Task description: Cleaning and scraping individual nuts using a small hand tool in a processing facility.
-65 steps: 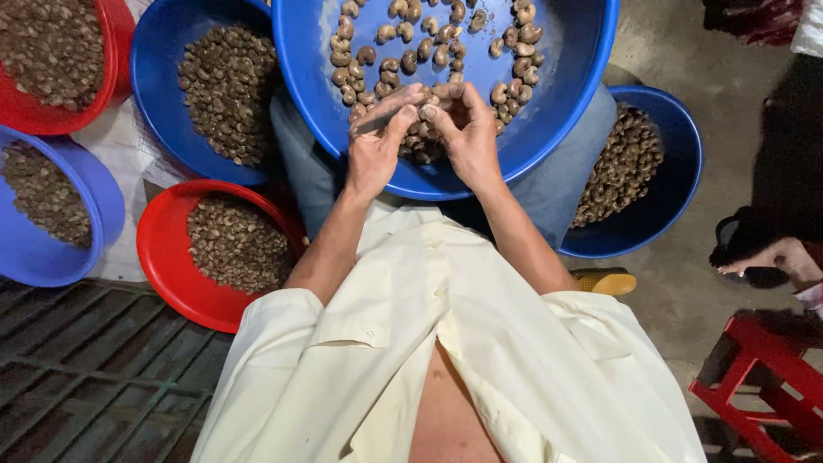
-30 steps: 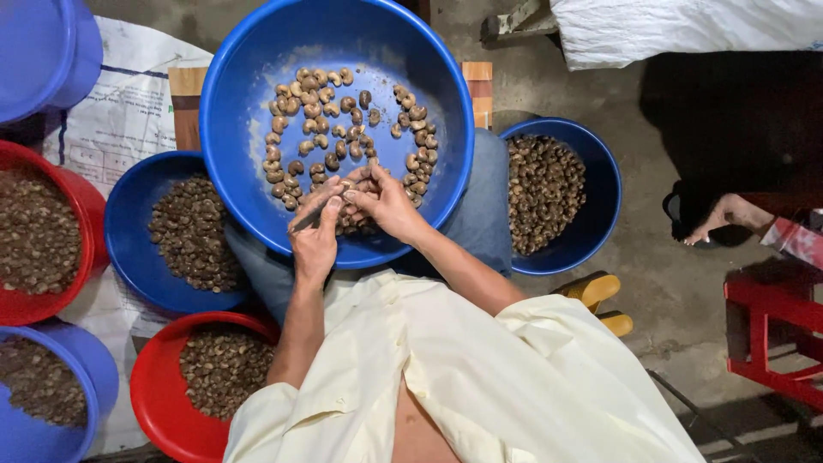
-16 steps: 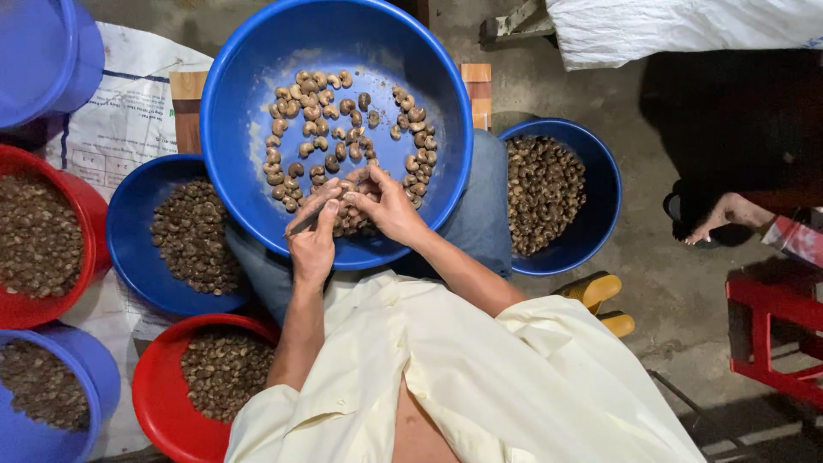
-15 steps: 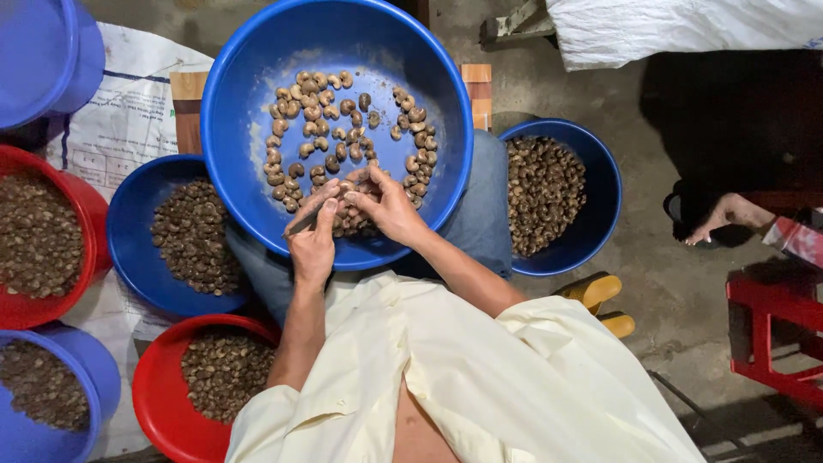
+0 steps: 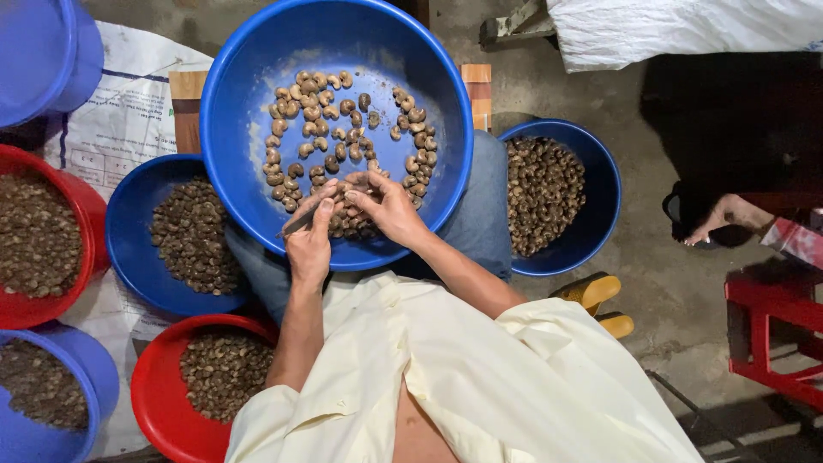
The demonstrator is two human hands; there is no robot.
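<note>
Left hand low in the big blue basin, fingers curled shut around a thin dark tool angled toward the lower left. Right hand just beside it, fingers pressed together, pinching a cashew nut at the near edge of the nut pile, centre of the frame. Compared with half a second ago, almost nothing differs: both hands sit in the same spot, same grips. Smaller blue bowl of nuts at right.
</note>
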